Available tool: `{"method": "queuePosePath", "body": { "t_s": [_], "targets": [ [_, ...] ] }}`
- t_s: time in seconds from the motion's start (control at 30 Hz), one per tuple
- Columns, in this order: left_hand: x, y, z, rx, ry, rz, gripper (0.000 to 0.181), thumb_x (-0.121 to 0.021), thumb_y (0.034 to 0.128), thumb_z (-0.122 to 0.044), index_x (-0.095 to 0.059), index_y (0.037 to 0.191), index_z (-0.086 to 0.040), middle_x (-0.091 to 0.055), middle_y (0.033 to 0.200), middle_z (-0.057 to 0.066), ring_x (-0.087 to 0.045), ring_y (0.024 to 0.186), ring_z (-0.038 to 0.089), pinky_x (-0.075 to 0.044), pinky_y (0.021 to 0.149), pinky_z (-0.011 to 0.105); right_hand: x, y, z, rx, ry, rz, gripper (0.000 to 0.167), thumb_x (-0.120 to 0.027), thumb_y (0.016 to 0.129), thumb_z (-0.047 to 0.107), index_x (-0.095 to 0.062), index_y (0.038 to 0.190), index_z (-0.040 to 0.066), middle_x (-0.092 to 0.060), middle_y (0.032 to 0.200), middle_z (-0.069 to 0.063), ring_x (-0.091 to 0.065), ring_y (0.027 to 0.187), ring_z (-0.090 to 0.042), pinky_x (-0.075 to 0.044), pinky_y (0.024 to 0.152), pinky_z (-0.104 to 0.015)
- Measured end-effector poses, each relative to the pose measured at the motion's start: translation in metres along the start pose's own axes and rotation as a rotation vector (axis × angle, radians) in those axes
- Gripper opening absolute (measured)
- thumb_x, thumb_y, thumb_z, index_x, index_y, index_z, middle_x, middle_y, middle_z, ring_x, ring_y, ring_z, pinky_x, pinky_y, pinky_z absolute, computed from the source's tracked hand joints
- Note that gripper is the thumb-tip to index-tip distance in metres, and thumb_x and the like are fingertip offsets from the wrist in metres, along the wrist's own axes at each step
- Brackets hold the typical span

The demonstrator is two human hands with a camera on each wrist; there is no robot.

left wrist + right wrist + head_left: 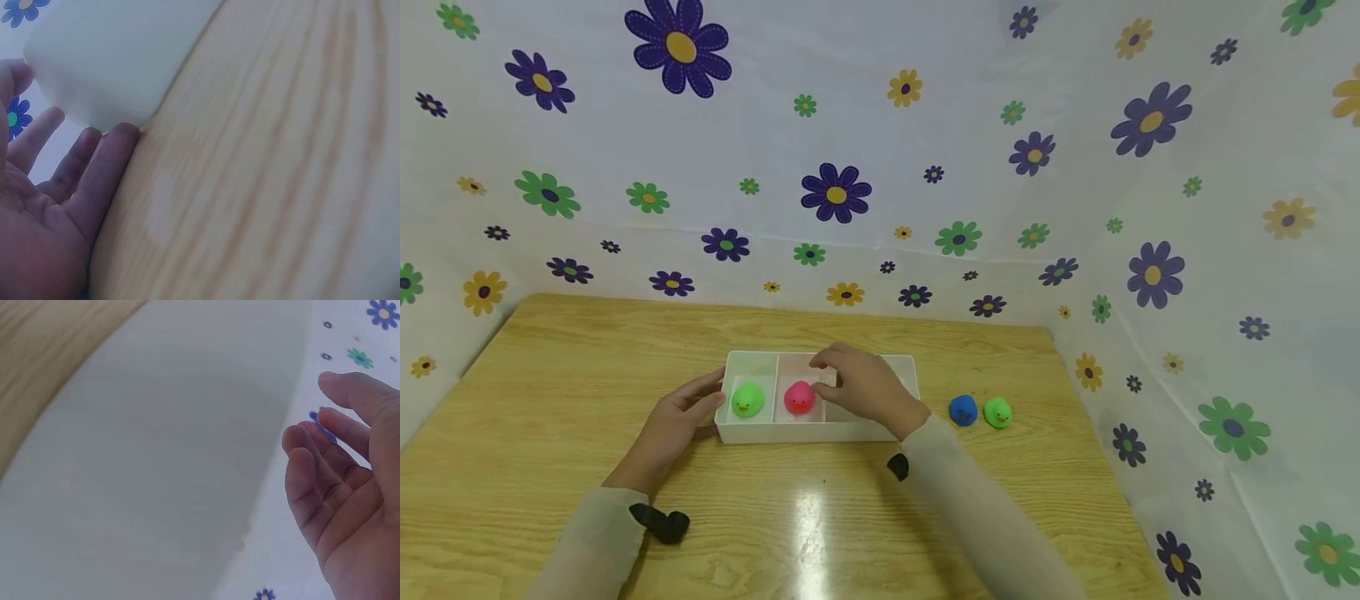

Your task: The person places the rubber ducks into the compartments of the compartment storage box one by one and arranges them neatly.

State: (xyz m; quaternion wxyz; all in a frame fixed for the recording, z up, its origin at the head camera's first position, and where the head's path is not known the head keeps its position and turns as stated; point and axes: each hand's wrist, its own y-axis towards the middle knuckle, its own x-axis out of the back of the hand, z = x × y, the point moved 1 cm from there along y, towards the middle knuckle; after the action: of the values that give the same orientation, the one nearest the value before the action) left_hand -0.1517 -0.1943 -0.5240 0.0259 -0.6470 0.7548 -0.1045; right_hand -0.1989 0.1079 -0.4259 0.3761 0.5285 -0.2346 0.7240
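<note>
A white tray [767, 432] with compartments lies on the wooden table. Its left compartment holds a green duck head [748, 400]; the one beside it holds a pink duck [799, 397]. My left hand [673, 425] touches the tray's left end with its fingertips, as the left wrist view also shows at the tray's corner [100, 81]. Over the tray, just right of the pink duck, is my right hand [868, 390], its fingers loosely bent with nothing between them; the right wrist view shows the same hand [356, 481] with thumb and fingers apart.
Right of the tray, a blue duck [963, 410] and another green duck [997, 412] sit side by side on the table [737, 533]. A white flowered cloth [865, 275] hangs behind the table and along its sides.
</note>
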Motion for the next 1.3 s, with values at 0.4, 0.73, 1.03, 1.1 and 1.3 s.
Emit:
{"method": "queuePosePath", "body": {
  "t_s": [0.4,0.73,1.03,1.1,1.3],
  "targets": [
    [0.005,0.003,0.011,0.010,-0.007,-0.008,0.069,-0.060,0.1031,-0.050,-0.037,0.162,-0.023,-0.038,0.162,0.013,-0.051,0.130,0.014,-0.059,0.091,0.032,0.062,-0.055,-0.077,-0.165,0.007,-0.012,0.042,-0.071,0.100,0.032,-0.065,0.135,0.010,-0.069,0.127,-0.008,-0.067,0.099,-0.020,-0.058,0.081,-0.039],
    [0.005,0.001,0.011,0.021,-0.008,-0.007,0.070,-0.060,0.1020,-0.052,-0.037,0.162,-0.024,-0.037,0.163,0.012,-0.052,0.127,0.008,-0.059,0.092,0.032,0.067,-0.112,-0.137,-0.289,0.018,0.140,0.041,-0.072,0.099,0.024,-0.066,0.131,0.000,-0.069,0.125,-0.016,-0.064,0.112,-0.035,-0.053,0.098,-0.053],
    [0.003,0.003,0.008,0.008,0.000,0.002,0.069,-0.060,0.1033,-0.050,-0.037,0.162,-0.023,-0.037,0.163,0.012,-0.050,0.132,0.015,-0.059,0.092,0.033,0.048,-0.138,-0.153,-0.304,0.040,0.119,0.025,-0.074,0.097,0.021,-0.072,0.116,0.003,-0.073,0.110,-0.009,-0.067,0.105,-0.032,-0.055,0.093,-0.051],
    [0.003,0.004,0.007,0.002,-0.002,0.006,0.068,-0.060,0.1036,-0.049,-0.037,0.162,-0.022,-0.037,0.163,0.013,-0.049,0.134,0.018,-0.059,0.092,0.033,0.046,-0.140,-0.153,-0.301,0.059,0.106,0.021,-0.074,0.097,0.019,-0.073,0.113,0.004,-0.073,0.106,-0.008,-0.068,0.101,-0.030,-0.056,0.092,-0.051],
    [0.002,0.004,0.006,0.001,-0.013,0.006,0.069,-0.060,0.1035,-0.048,-0.037,0.162,-0.021,-0.037,0.163,0.014,-0.052,0.128,0.009,-0.059,0.092,0.033,0.041,-0.141,-0.151,-0.326,0.045,0.095,0.021,-0.073,0.098,0.020,-0.075,0.112,0.004,-0.075,0.101,-0.006,-0.070,0.097,-0.028,-0.057,0.091,-0.050]
  ]
}}
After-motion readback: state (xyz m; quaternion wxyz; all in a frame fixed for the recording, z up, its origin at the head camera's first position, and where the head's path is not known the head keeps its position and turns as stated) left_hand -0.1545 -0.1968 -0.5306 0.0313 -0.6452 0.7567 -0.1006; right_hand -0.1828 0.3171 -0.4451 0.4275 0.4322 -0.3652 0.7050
